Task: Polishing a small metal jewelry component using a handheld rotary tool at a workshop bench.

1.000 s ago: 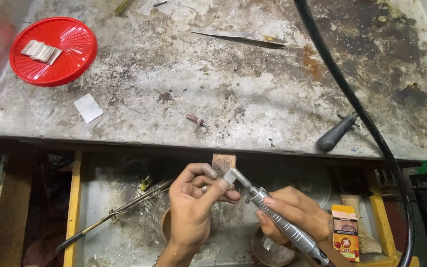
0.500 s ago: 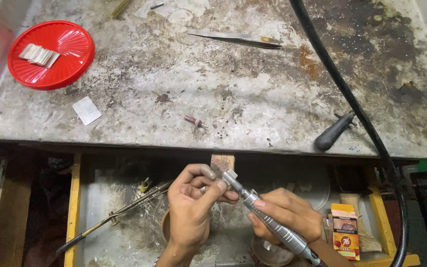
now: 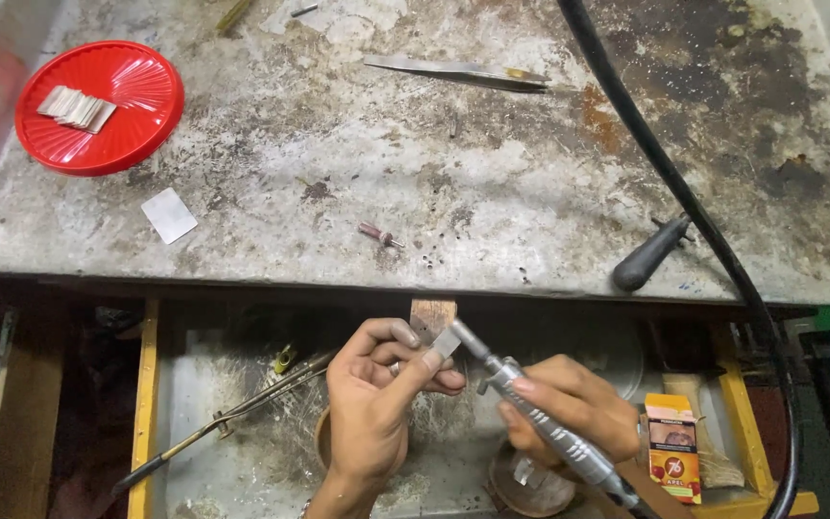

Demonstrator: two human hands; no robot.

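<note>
1. The left hand (image 3: 369, 404) is curled shut, thumb and fingertips pinching a small flat metal piece (image 3: 446, 342) and holding it against a little wooden peg (image 3: 432, 317) that juts from the near edge of the worktop (image 3: 453, 192).
2. The right hand (image 3: 569, 408) is wrapped closed around a slim silver rotary handpiece (image 3: 540, 413), gripped like a pen; its tip points up and left and meets the metal piece.
3. Both hands work just below the worktop's near edge, above an open drawer (image 3: 204, 423) with yellow sides.
4. A thick black cable (image 3: 665, 163) runs from the far edge of the worktop down its right side and curves near, toward the right hand.
5. On the far left of the worktop sits a red round lid (image 3: 136, 135), with a small stack of pale metal strips (image 3: 76, 107) lying in it.
6. A small white square (image 3: 169, 214) lies just near of the lid.
7. A tiny pink-headed bit (image 3: 378, 234) lies near the middle of the worktop.
8. Tweezers (image 3: 458, 72) lie at the far side, and a black-handled tool (image 3: 650, 255) rests at the right, beside the cable.
9. In the drawer, long thin tongs (image 3: 232, 418) lie to the left of the left hand, and a small orange box (image 3: 674, 461) stands to the right of the right hand.
</note>
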